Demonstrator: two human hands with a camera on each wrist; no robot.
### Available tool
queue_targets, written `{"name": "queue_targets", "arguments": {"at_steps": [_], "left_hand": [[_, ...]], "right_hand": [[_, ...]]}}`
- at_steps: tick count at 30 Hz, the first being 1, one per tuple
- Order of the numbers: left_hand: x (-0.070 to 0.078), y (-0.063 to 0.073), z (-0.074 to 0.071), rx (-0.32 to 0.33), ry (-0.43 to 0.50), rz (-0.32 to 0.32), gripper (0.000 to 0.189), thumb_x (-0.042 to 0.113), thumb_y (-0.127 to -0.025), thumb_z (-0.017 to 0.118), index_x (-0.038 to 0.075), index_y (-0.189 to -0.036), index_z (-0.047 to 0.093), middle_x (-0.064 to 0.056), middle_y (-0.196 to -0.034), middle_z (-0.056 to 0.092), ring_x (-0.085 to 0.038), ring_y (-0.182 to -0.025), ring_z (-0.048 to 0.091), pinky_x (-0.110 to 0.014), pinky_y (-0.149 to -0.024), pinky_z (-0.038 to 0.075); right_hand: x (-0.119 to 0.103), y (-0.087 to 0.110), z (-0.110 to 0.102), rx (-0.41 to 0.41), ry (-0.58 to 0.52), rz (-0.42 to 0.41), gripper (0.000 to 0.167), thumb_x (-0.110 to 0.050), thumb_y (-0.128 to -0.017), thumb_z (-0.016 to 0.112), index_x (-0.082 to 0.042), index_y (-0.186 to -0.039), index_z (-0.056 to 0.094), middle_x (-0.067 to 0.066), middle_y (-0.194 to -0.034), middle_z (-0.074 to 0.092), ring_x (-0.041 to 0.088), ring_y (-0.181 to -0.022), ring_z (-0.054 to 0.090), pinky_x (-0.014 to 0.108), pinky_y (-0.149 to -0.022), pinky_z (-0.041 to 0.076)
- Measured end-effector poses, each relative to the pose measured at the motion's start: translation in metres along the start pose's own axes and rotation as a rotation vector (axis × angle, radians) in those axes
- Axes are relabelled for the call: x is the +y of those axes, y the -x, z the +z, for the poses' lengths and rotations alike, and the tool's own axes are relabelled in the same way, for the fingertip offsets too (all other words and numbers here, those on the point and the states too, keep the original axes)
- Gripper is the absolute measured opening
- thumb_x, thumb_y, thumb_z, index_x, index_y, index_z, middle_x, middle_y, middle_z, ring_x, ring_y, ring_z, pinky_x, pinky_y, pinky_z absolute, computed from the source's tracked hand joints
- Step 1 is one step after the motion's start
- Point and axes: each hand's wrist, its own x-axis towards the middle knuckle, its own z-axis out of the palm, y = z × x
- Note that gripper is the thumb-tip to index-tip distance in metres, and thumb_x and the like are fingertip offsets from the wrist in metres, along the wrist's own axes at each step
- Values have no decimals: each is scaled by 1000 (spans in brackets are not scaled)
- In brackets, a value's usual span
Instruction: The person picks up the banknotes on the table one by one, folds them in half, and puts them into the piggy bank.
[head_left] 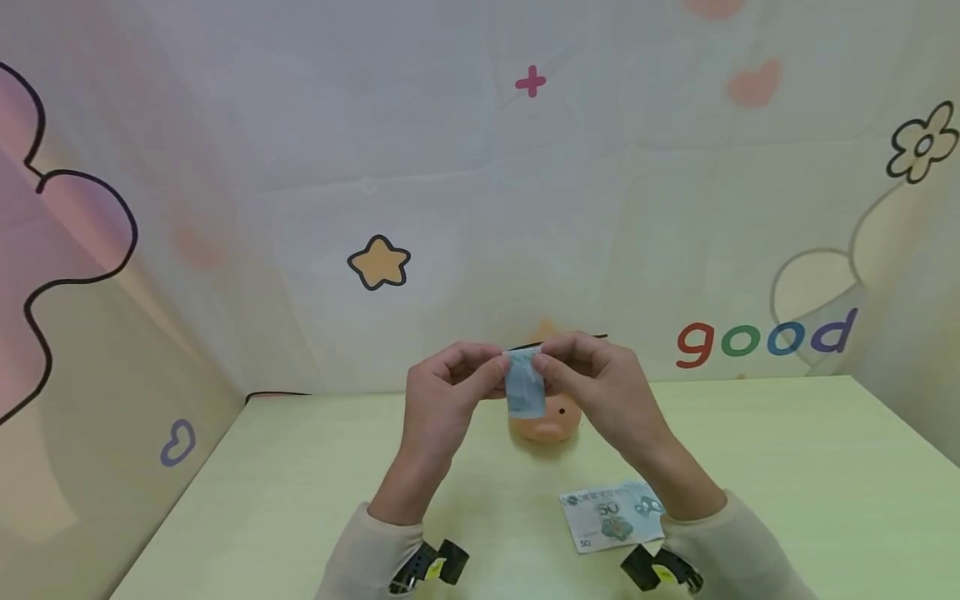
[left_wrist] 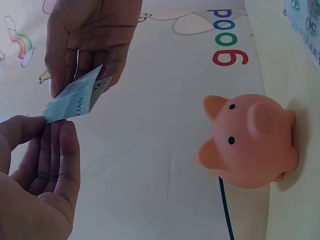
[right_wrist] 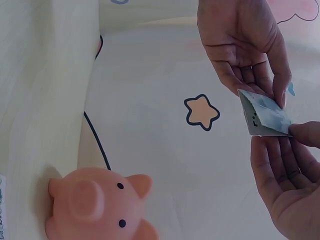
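A folded blue-green banknote [head_left: 525,385] is held up between both hands, its fold uppermost in the head view. My left hand [head_left: 444,400] pinches its left edge between thumb and fingers, while my right hand [head_left: 609,398] pinches the right edge the same way. In the left wrist view the folded banknote [left_wrist: 75,100] shows two layers spreading apart at the lower end. Behind it stands a pink piggy bank [head_left: 550,427], partly hidden by the note and hands in the head view. The right wrist view shows the piggy bank [right_wrist: 100,205] whole-faced, below the hands.
A flat 50 banknote [head_left: 611,517] lies on the pale green table [head_left: 315,500], near my right forearm, which covers its right end. A printed cloth backdrop [head_left: 300,275] rises behind and beside the table. Each wrist wears a strapped camera.
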Motion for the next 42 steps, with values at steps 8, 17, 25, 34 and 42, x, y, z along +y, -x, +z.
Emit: {"name": "queue_targets", "arguments": {"at_steps": [8, 17, 25, 34, 42], "left_hand": [[-1, 1, 1, 24, -16, 32, 11, 6, -98, 77, -1, -106, 79, -12, -95, 75, -24, -79, 75, -37, -81, 64], [-1, 2, 0, -1, 1, 21, 14, 5, -97, 77, -3, -110, 78, -13, -99, 76, -22, -82, 75, -36, -80, 64], [-4, 2, 2, -25, 9, -16, 15, 3, -95, 78, -5, -109, 76, -13, -99, 74, -20, -83, 72, -33, -79, 64], [-3, 2, 3, -44, -15, -17, 12, 0, -97, 75, -5, -107, 74, -14, -98, 73, -21, -81, 72, -32, -78, 64], [-3, 1, 4, -61, 3, -41, 14, 5, -98, 76, -5, -108, 74, -13, -97, 72, -21, -80, 73, -34, -79, 64]], "right_hand": [[0, 2, 1, 19, -2, 16, 17, -13, -103, 73, 2, -111, 73, 13, -99, 74, 26, -83, 75, 31, -81, 62], [-1, 1, 0, 46, -2, 6, 17, -10, -103, 72, 4, -112, 73, 15, -99, 73, 26, -82, 72, 31, -79, 63], [-1, -1, 0, 59, -10, -4, 15, -9, -103, 72, 5, -110, 72, 15, -98, 72, 24, -82, 72, 29, -78, 62], [0, 0, -1, 47, 17, -13, 14, -8, -103, 72, 4, -110, 72, 14, -98, 72, 24, -82, 71, 30, -78, 63], [-1, 0, -2, 87, 72, -36, 14, -10, -102, 73, 2, -110, 73, 12, -98, 73, 24, -83, 70, 27, -80, 61]]}}
